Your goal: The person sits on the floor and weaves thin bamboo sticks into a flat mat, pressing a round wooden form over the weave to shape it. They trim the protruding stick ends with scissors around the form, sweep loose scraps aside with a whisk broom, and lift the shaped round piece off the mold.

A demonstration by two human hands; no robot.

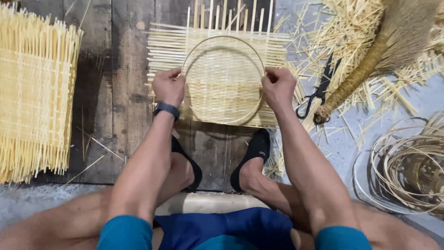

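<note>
Left hand (169,87) and right hand (278,87), each grip closed on the bamboo hoop (223,41), press it flat on the woven mat (162,48), centring it; scissors (319,90) lie nearby.

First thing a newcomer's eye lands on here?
Centre frame: the left hand and right hand grip a thin round bamboo hoop pressed onto a square pale woven bamboo mat. A stack of similar woven mats lies far left; black scissors and coiled bamboo strips lie right.
</note>
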